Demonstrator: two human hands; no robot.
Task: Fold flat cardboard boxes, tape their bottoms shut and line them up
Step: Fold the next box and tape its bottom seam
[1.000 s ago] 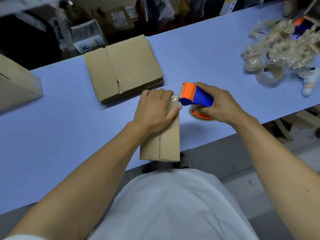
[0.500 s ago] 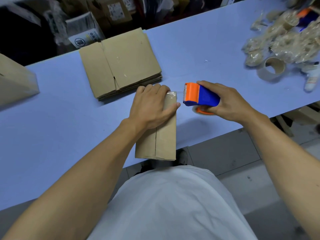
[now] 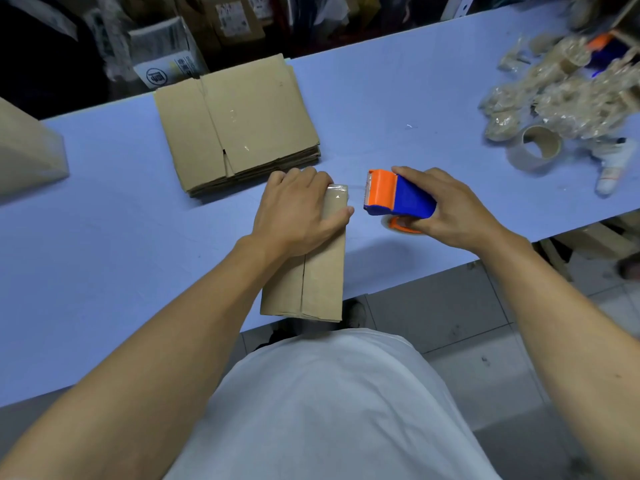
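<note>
Tape already shines over the far end of the folded box [image 3: 313,271], which sits at the centre of the frame on the near edge of the blue table [image 3: 104,237], its near end at or slightly past that edge. The left hand [image 3: 298,209] lies on top of the box with fingers curled over the far end and thumb against the right side, gripping it. Just to the right, apart from the box, the right hand [image 3: 450,209] grasps the blue and orange tape dispenser [image 3: 398,197].

The tape may lift at the corner if it is not rubbed down. The box could tip off the table's edge should the left hand let go. The dispenser's toothed blade points at the left thumb, so a hasty pass risks a nick. Flat boxes [image 3: 239,126] wait in a stack at upper centre.
</note>
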